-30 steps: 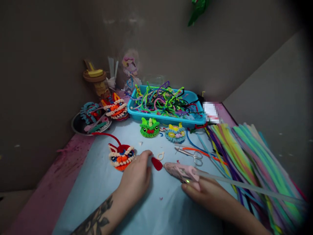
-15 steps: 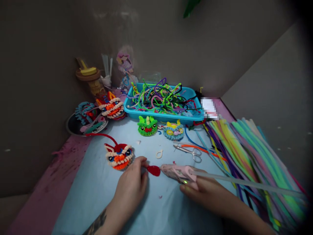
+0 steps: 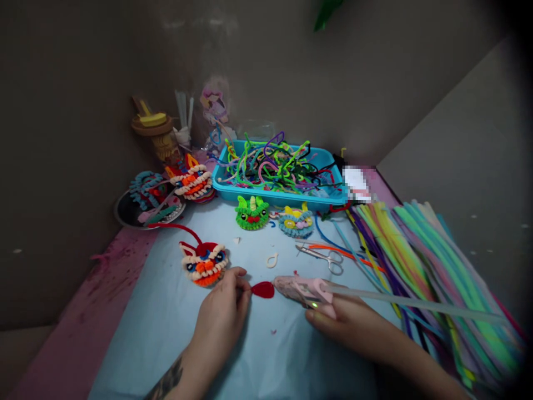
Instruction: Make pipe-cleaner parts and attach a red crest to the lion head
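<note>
Pinched between thumb and fingers of my left hand (image 3: 227, 303) is the narrow end of a red teardrop-shaped piece (image 3: 264, 289), which looks like bent pipe cleaner. My right hand (image 3: 345, 322) grips a pink hot glue gun (image 3: 306, 291) with a small green light and a long pale glue stick (image 3: 408, 303) out of its back. The gun's nozzle is at the rounded end of the red piece; whether they touch I cannot tell. Just beyond my left hand sits a red, white and orange lion head (image 3: 205, 265) with a red stem trailing from it.
A blue tray (image 3: 278, 197) of tangled pipe cleaners stands at the back. Before it are a green head (image 3: 252, 214) and a light-blue head (image 3: 296, 222). Scissors (image 3: 328, 258) and a white loop (image 3: 272, 260) lie mid-table. Pipe cleaner bundles (image 3: 441, 278) cover the right; a metal bowl (image 3: 125, 214) is left.
The red piece has turned slightly in my left fingers, its rounded end now nearer the nozzle's level. The glue gun has barely moved. The view has shifted a little.
</note>
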### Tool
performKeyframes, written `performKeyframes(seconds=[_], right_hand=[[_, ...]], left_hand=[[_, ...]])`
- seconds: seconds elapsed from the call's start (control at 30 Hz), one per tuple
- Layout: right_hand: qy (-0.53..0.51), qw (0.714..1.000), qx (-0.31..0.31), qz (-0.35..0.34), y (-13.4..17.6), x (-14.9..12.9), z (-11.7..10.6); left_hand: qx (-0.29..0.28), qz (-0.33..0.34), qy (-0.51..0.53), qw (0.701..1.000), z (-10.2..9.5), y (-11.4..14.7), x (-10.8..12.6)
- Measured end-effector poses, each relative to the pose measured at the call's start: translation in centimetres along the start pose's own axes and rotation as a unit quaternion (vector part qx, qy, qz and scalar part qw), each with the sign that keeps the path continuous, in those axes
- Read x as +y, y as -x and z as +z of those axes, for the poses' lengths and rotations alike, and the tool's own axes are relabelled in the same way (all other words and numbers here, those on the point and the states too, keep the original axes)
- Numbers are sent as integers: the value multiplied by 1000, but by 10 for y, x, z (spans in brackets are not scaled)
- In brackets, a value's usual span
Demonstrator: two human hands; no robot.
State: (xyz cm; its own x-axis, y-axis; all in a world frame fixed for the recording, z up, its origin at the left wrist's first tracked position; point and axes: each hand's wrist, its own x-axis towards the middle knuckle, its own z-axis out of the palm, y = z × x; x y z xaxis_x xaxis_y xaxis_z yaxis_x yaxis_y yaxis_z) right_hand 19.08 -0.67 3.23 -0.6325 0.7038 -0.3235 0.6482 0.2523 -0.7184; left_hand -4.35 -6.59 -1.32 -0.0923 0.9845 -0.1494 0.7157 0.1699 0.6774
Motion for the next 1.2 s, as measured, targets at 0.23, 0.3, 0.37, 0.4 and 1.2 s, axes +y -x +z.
performKeyframes(seconds=[0.23,0.3,0.37,0.4,1.2], right_hand=[[2,1000,-20,-6,-2,-3,-7],[17,1000,-7,7,-2,0,-9],[20,1000,7,16,-1,2,-10],[16,1000,12,15,-1,2,-11],[-46,998,-1,-46,-6,-19,21]], left_hand=[[9,-5,-14,1000,0,-1,3],[19,2,-12,1000,0,0,1],[29,10,-11,999,1,1,-1],[36,13,-10,999,2,1,-2],[61,13,-3,998,6,6,0]])
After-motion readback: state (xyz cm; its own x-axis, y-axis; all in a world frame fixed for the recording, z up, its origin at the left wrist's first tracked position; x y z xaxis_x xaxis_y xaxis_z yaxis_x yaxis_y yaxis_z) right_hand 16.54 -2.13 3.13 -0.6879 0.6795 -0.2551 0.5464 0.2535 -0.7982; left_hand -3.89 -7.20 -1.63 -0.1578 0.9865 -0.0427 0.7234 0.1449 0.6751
